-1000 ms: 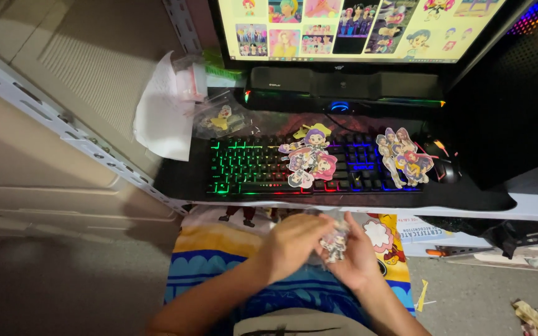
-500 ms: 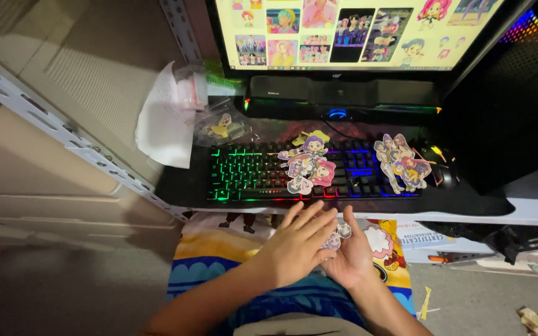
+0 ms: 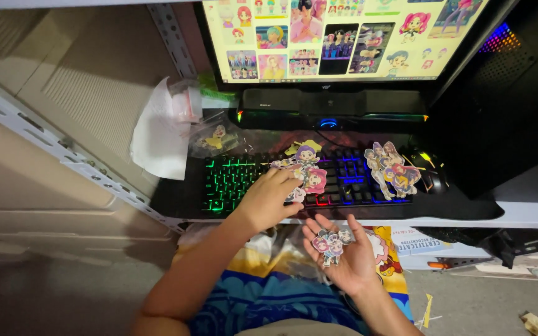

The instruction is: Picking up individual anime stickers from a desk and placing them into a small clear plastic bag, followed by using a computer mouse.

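Head view: the hands have come apart, the left one now out on the keyboard.

Half a second ago both hands were cupped together over the lap at lower centre; now the left hand (image 3: 268, 200) reaches up to the cut-out cartoon stickers (image 3: 304, 173) lying mid-keyboard, its fingers curled over their lower edge, though I cannot tell if they pinch one. The right hand (image 3: 342, 255) lies palm up below the desk edge, fingers spread, a small sticker cluster (image 3: 330, 242) resting loose on it. So the handling seems to have shifted from the palm to the keyboard pile. Count: one keyboard (image 3: 244, 180), one monitor (image 3: 344, 37), one mouse (image 3: 429, 171), three sticker groups, the third (image 3: 390, 169) at the keyboard's right end.
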